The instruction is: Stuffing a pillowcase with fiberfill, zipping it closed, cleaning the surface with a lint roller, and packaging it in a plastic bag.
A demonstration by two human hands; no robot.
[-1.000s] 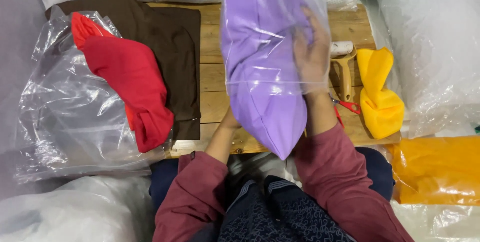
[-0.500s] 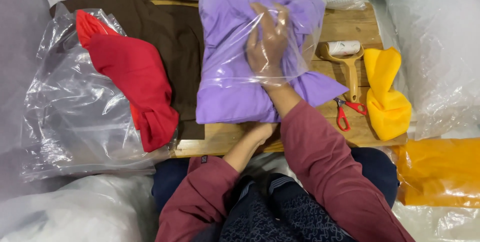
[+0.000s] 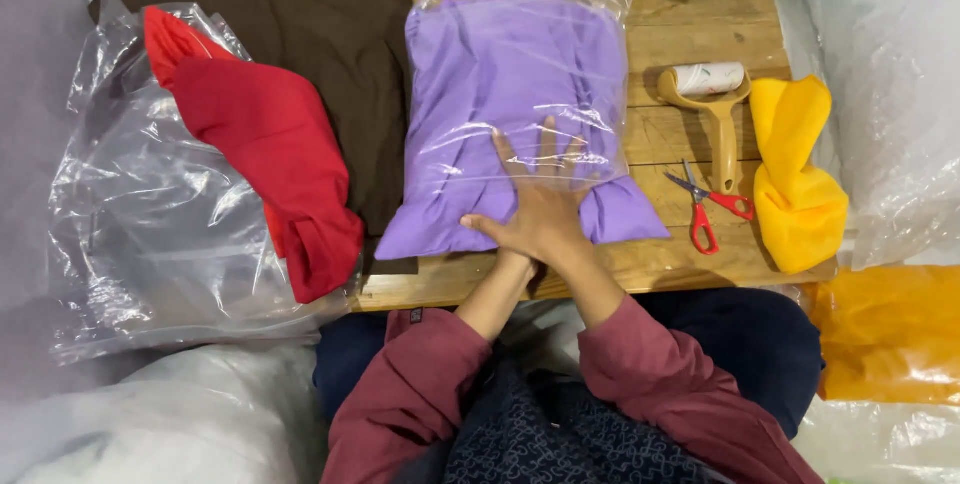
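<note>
Purple garment in its clear bag (image 3: 510, 114) now lies flat at centre frame on the wooden table (image 3: 690, 254), lowered from its raised position. Right hand (image 3: 540, 209) presses it, fingers spread wide; left hand sits hidden beneath, grip indeterminate. Bagging appears complete.

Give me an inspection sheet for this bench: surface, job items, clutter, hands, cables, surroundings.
Surface: wooden table, mostly covered.
Job items: purple garment in a clear plastic bag, lying flat at the centre.
Clutter: red garment on a loose clear bag; brown cloth under it; lint roller, red-handled scissors and yellow cloth on the right side.
Hands: right hand pressed flat on the bagged garment, fingers spread; left hand mostly hidden beneath it, state unclear.
Cables: nothing seen.
Surroundings: white filled bags at the back and sides; orange bag at lower right.
</note>
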